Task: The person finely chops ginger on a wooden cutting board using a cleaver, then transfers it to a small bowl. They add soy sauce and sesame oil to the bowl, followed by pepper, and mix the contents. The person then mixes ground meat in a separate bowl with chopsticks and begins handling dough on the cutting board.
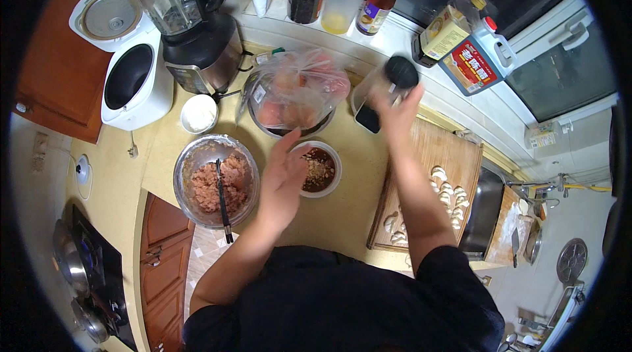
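Note:
My left hand [286, 179], fingers apart and holding nothing, hovers at the left rim of a white bowl [338, 169]. In that bowl lies a dark brown sauce [323, 182] with chopped, crumb-like bits on top. Farther away, my blurred right hand [399, 110] is at a clear jar with a black lid [401, 71]; whether its fingers grip the jar is unclear. Beside that hand lies a dark-screened phone [367, 118]. Left of my left hand, a steel bowl [181, 204] holds minced filling [205, 186], with black chopsticks [222, 194] resting across it.
A wooden board [424, 144] at right bears several dumplings [444, 197], with a sink [481, 214] beyond. A plastic bag of reddish round produce [296, 90] sits behind the sauce. A blender [197, 46], rice cooker [143, 90] and small white bowl [199, 114] stand left. Bottles line the windowsill [405, 31].

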`<state>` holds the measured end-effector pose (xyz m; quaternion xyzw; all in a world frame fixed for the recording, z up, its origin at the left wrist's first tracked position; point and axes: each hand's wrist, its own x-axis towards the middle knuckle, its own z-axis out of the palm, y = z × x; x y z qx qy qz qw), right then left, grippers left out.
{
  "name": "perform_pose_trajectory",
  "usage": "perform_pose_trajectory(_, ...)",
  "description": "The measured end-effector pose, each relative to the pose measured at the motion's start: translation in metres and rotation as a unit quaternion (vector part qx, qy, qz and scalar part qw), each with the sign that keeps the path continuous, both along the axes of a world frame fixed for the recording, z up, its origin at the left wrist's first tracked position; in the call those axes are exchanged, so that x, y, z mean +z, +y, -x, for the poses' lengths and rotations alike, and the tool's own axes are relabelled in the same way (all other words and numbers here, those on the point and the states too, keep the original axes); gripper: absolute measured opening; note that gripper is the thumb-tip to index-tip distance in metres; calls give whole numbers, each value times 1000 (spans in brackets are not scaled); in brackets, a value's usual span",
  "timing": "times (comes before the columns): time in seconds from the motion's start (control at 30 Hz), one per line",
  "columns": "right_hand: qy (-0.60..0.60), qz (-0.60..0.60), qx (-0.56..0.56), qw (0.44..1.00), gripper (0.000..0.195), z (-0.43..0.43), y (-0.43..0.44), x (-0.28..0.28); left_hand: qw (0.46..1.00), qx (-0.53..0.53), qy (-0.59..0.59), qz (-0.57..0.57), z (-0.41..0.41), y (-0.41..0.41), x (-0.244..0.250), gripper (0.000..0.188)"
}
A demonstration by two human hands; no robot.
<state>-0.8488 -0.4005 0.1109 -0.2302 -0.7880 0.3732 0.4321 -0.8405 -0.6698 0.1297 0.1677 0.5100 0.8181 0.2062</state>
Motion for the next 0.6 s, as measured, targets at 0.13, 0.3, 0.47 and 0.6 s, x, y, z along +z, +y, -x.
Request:
perform_pose_trajectory(0.13,-71,-45,-157,984,87,90,87,9,985,142,53,86,-2,-67,-13,33)
perform_pose_trajectory(0.3,-155,-93,-201,963,104,115,166,-11,908,378,20,177,-4,-158,-45,18)
perform_pose_trajectory(0.47,42,-179,-132,974,65,84,79,-23,844,453,-34,285,-26,-237,-105,24)
perform_pose_trajectory(0.6,-175,-123,353,911,43,-19,-116,-56,887,268,-340,164,-18,-241,-119,43)
